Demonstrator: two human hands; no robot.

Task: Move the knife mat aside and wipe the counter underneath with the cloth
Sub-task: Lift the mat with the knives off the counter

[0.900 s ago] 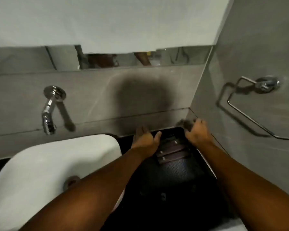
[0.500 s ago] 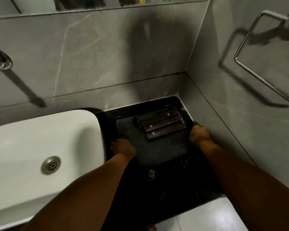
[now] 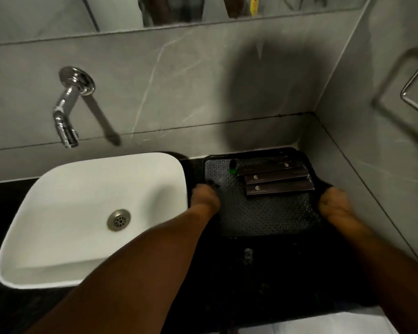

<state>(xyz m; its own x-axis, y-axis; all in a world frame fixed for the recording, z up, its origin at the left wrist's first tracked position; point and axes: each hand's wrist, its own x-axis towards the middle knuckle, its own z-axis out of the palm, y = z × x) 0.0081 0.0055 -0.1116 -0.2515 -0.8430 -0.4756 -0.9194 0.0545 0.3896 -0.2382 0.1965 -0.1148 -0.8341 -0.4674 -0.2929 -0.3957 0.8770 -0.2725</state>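
Observation:
A dark textured knife mat (image 3: 263,213) lies on the black counter (image 3: 287,273) in the corner between sink and right wall. Three dark brown knife handles (image 3: 275,179) lie side by side on its far half, and a small green-tipped object (image 3: 232,168) sits at its far left. My left hand (image 3: 204,198) grips the mat's left edge. My right hand (image 3: 336,206) grips its right edge, where the mat's rim curls up slightly. No cloth is in view.
A white basin (image 3: 87,213) with a metal drain fills the left side, touching the counter strip. A chrome wall tap (image 3: 68,109) juts out above it. Grey tiled walls close the back and right; a metal towel ring (image 3: 415,88) hangs on the right wall.
My hands slid back from the mat's far corners to its side edges. The mat now sits squarer to the wall, and the camera has tilted down and shifted left.

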